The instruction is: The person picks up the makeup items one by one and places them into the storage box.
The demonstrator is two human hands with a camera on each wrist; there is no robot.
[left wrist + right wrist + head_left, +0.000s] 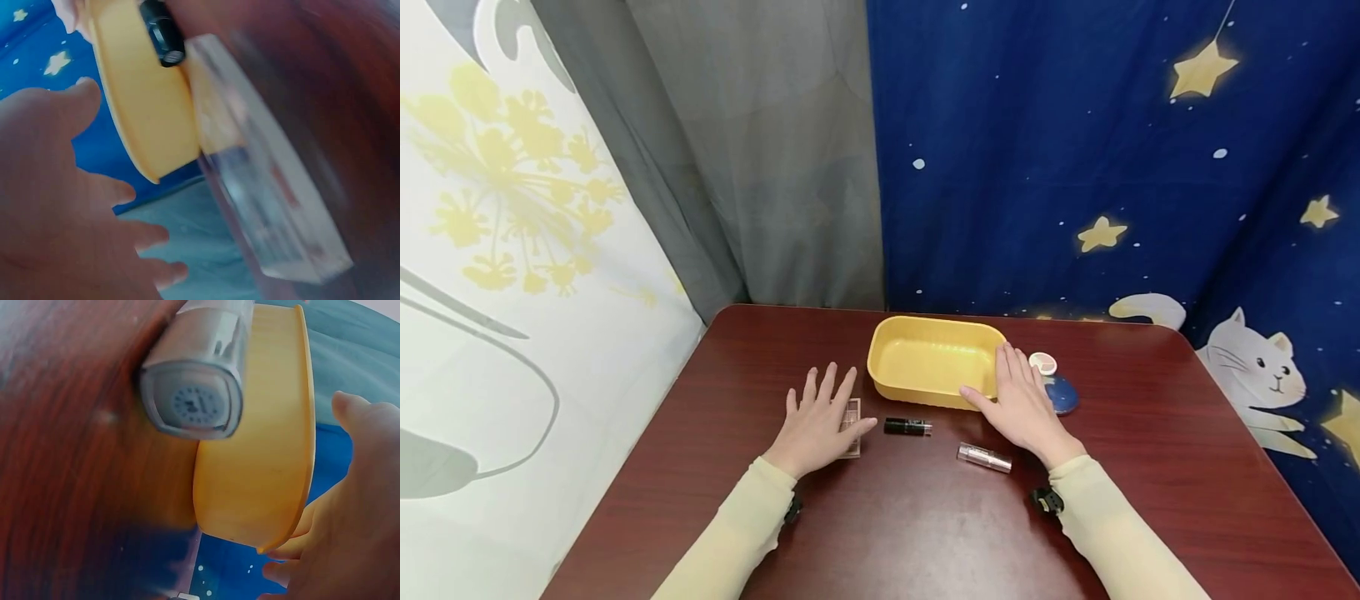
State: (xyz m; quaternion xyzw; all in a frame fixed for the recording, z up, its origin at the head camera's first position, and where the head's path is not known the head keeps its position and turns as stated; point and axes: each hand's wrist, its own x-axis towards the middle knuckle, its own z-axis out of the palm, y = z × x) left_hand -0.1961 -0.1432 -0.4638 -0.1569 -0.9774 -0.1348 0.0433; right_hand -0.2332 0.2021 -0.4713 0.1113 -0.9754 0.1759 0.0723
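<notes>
Both arms stretch forward here, the left forearm (726,533) and right forearm (1123,533) angling inward toward the yellow tray (925,393)! The left hand (820,423) is out to the tray's left, palm down, fingers fanned wide and straight, thumb aimed toward the tray's near side. And over at its right end, the right hand (1022,404): fingers straight, side by side, thumb splayed across the near right corner; actual contact, I can't tell!
</notes>
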